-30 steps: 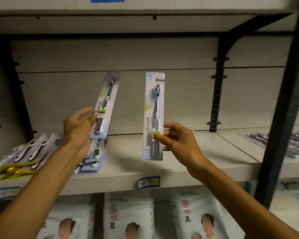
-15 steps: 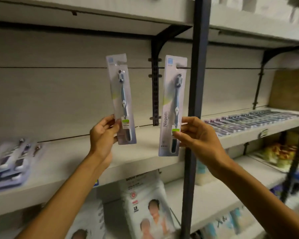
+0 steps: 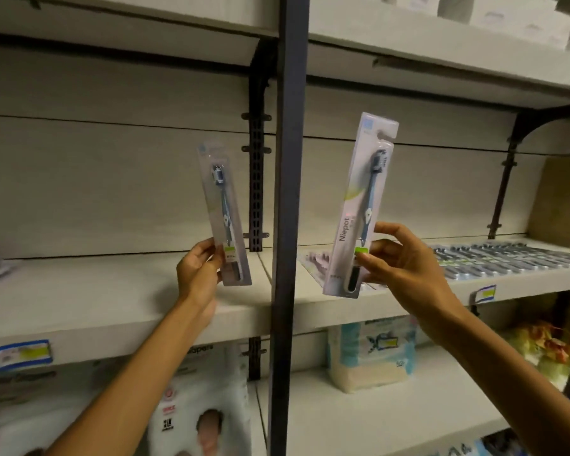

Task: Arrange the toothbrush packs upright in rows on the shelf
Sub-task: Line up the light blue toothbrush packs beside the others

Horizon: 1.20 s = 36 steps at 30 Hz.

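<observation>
Your right hand [image 3: 405, 268] pinches one pack [image 3: 359, 205] upright, just above and left of the flat-lying row [image 3: 494, 258] on the shelf [image 3: 408, 302], nearer it than your left hand [image 3: 196, 274], which pinches a second pack [image 3: 226, 218] beyond the post [image 3: 288, 192].

"Niepot" on toothbrush pack [image 3: 359, 205] in right hand [image 3: 405, 271]; other labels too blurred to read.

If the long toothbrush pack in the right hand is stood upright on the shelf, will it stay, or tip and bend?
The long, flat card-and-plastic toothbrush pack in the right hand looks tall, thin and narrow-based, so it probably tips unless leaned. Pinched low, it stays straight, so it is likely fairly stiff and light.
</observation>
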Available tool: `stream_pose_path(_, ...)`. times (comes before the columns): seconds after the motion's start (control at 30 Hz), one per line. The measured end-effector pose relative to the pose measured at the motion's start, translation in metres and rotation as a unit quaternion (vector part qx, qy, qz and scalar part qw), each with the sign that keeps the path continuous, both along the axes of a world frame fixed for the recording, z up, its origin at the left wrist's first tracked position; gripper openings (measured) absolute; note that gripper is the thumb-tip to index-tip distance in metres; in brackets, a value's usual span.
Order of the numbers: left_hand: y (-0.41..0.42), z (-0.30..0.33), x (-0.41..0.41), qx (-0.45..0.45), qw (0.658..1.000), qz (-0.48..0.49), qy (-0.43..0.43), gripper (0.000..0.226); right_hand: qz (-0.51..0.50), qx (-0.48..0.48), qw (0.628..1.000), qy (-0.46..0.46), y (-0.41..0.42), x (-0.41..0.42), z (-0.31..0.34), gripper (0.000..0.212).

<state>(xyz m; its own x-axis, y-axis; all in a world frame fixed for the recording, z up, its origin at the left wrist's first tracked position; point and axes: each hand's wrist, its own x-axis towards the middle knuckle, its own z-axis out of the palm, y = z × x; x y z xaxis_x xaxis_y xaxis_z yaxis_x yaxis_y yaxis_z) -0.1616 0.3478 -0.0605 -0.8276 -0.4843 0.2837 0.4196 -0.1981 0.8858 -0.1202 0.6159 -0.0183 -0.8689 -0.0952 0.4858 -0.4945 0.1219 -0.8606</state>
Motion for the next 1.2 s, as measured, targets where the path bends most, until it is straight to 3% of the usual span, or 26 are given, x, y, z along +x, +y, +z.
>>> stream_pose_path(0.3, 0.003, -0.008, -0.021, -0.011, 0.997, 0.071, 0.013, 0.020, 0.077, 0.094, 0.980, -0.158, -0.005, -0.126, -0.002, 0.049)
stream_pose_path(0.5, 0.008, -0.011, -0.027, -0.059, 0.993, 0.103, 0.021, 0.020, 0.096, 0.274, 0.939, -0.187, -0.032, -0.176, -0.008, 0.071)
stream_pose_path(0.57, 0.009, -0.011, -0.027, -0.068, 0.992, 0.103, 0.027, 0.020, 0.099, 0.329, 0.921, -0.183, -0.036, -0.183, -0.009, 0.068)
stream_pose_path(0.7, 0.009, -0.012, -0.027, -0.074, 0.992, 0.091, 0.040, 0.018, 0.106, 0.457, 0.879, -0.090, -0.036, -0.185, -0.007, 0.039)
stream_pose_path(0.83, 0.009, -0.012, -0.027, -0.061, 0.994, 0.085, 0.040, 0.016, 0.088, 0.570, 0.816, -0.033, -0.035, -0.183, -0.010, 0.037)
stream_pose_path(0.93, 0.008, -0.011, -0.026, -0.050, 0.995, 0.081, 0.038, 0.015, 0.092, 0.598, 0.796, -0.024, -0.034, -0.181, -0.014, 0.039)
stream_pose_path(1.03, 0.007, -0.011, -0.025, -0.046, 0.995, 0.080, 0.034, 0.015, 0.085, 0.554, 0.828, 0.021, -0.033, -0.178, -0.010, 0.040)
stream_pose_path(1.13, 0.008, -0.010, -0.024, -0.043, 0.996, 0.075, 0.031, 0.014, 0.090, 0.390, 0.913, 0.078, -0.042, -0.172, -0.002, 0.041)
stream_pose_path(1.2, 0.008, -0.010, -0.023, -0.042, 0.996, 0.073, 0.027, 0.016, 0.140, 0.293, 0.942, 0.087, -0.057, -0.163, 0.001, 0.041)
